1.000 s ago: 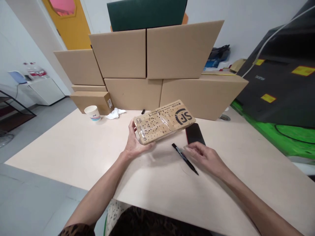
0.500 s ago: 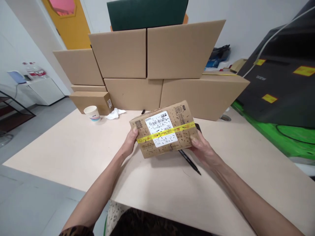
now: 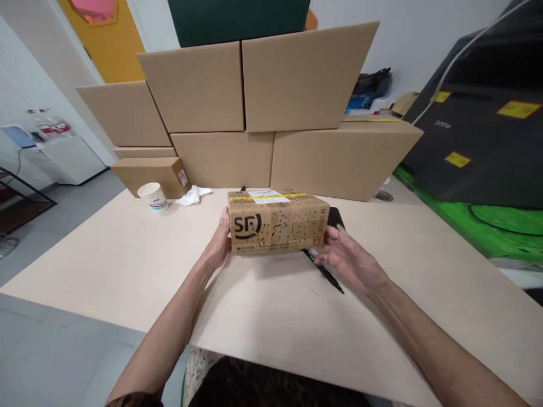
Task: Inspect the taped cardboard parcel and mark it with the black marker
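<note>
A small brown cardboard box (image 3: 280, 229) with a large "SF" print on its front side is between my hands, just over the table. Yellow tape and a white label (image 3: 269, 196) lie across its top face. My left hand (image 3: 220, 240) grips the left end, its fingers partly hidden behind the box. At the right end, my right hand (image 3: 348, 257) holds the lower corner with curled fingers. A black pen (image 3: 328, 277) lies on the table below that hand, its rear part hidden by the box. Behind the right hand shows a dark flat object (image 3: 336, 217).
Large cardboard boxes (image 3: 220, 161) are stacked along the table's back, a dark green box (image 3: 240, 21) on top. A paper cup (image 3: 153, 196), crumpled tissue (image 3: 193, 195) and smaller carton (image 3: 155, 175) stand at the back left. A tape roll (image 3: 384, 195) lies back right.
The box has tipped, so its printed front side faces me and the labelled face points upward. It has come down toward the table. My right hand has shifted its hold at the right end.
</note>
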`<action>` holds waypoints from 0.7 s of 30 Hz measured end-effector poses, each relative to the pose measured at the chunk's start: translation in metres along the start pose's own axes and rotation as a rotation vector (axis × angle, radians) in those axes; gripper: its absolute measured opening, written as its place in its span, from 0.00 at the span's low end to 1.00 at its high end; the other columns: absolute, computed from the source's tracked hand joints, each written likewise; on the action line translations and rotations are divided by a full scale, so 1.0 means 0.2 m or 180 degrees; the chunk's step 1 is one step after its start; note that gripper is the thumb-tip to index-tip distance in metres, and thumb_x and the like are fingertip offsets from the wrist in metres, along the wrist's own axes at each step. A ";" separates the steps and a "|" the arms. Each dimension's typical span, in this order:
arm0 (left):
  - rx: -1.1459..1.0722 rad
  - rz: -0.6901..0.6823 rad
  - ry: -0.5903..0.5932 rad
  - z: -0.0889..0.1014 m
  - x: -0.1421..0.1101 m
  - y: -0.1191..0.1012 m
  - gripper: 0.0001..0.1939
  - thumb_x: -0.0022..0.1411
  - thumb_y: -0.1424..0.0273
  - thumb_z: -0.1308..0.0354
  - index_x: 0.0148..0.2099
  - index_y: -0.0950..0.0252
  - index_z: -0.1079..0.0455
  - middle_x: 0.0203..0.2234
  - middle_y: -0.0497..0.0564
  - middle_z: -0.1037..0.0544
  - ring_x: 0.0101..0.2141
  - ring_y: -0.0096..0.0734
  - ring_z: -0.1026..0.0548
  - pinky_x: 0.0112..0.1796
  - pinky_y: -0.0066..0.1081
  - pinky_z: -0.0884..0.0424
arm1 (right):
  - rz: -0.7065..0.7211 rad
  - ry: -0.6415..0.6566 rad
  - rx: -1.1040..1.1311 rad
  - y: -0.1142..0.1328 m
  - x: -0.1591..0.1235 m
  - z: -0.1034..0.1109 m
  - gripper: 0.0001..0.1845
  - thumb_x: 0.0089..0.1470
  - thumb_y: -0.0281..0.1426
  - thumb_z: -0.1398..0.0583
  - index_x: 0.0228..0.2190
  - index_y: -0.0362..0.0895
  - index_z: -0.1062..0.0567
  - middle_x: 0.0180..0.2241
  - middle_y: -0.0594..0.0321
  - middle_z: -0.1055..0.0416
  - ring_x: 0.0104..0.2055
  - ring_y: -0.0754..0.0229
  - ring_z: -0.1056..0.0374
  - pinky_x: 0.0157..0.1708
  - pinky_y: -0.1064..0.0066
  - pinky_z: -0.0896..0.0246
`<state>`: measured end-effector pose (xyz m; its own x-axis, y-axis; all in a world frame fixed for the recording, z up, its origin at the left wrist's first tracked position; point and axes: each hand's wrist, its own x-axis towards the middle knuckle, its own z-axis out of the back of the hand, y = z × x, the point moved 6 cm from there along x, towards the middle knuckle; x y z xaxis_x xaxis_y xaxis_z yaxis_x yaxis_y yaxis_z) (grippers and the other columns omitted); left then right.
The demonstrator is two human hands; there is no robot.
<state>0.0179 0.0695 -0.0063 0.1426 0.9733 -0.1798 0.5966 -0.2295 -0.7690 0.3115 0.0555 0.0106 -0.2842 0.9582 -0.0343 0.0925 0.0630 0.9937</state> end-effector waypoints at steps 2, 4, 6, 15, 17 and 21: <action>0.0125 0.0236 -0.0075 0.02 -0.01 0.00 0.28 0.67 0.44 0.39 0.62 0.54 0.25 0.51 0.57 0.15 0.51 0.55 0.17 0.45 0.47 0.18 | 0.0042 0.0020 0.0002 0.00 0.00 -0.01 0.34 0.57 0.58 0.39 0.57 0.52 0.28 0.58 0.50 0.26 0.55 0.44 0.29 0.37 0.59 0.26; 0.0180 0.0408 -0.0091 0.04 -0.01 -0.02 0.32 0.68 0.41 0.43 0.62 0.56 0.26 0.50 0.60 0.15 0.52 0.58 0.17 0.46 0.51 0.18 | 0.0119 0.0038 -0.0092 0.01 -0.01 -0.01 0.36 0.57 0.56 0.38 0.59 0.50 0.28 0.59 0.49 0.26 0.56 0.44 0.29 0.38 0.59 0.27; 0.0129 0.0477 -0.0038 0.06 -0.01 -0.04 0.35 0.66 0.39 0.43 0.62 0.59 0.25 0.49 0.63 0.15 0.54 0.62 0.18 0.48 0.54 0.18 | 0.0202 0.0084 -0.0263 0.01 -0.01 -0.01 0.38 0.57 0.54 0.37 0.63 0.48 0.30 0.60 0.48 0.26 0.57 0.43 0.29 0.41 0.58 0.27; 0.0094 0.0625 -0.0124 0.08 -0.03 -0.12 0.23 0.63 0.53 0.36 0.51 0.65 0.20 0.43 0.61 0.13 0.49 0.62 0.16 0.48 0.55 0.18 | 0.0417 0.0256 -0.0620 -0.01 -0.01 0.02 0.42 0.56 0.47 0.32 0.68 0.49 0.32 0.61 0.50 0.26 0.62 0.42 0.30 0.59 0.46 0.29; 0.0027 0.0655 -0.0090 0.09 -0.03 -0.13 0.24 0.63 0.52 0.36 0.52 0.65 0.20 0.43 0.61 0.13 0.49 0.63 0.16 0.47 0.56 0.18 | 0.0388 0.0300 -0.0680 -0.02 -0.01 0.02 0.42 0.57 0.47 0.32 0.68 0.49 0.31 0.62 0.49 0.27 0.61 0.42 0.30 0.59 0.45 0.29; -0.0038 0.0598 -0.0084 0.11 -0.02 -0.13 0.33 0.63 0.41 0.40 0.56 0.63 0.22 0.44 0.62 0.13 0.51 0.64 0.17 0.49 0.58 0.20 | 0.0427 0.0415 -0.0831 -0.01 -0.01 0.01 0.42 0.57 0.46 0.32 0.69 0.51 0.33 0.64 0.50 0.29 0.60 0.43 0.29 0.56 0.46 0.28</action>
<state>-0.0164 0.0709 0.0017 0.2316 0.9130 -0.3358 0.5709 -0.4071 -0.7130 0.3139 0.0531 0.0084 -0.4076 0.9081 0.0962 -0.1058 -0.1516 0.9828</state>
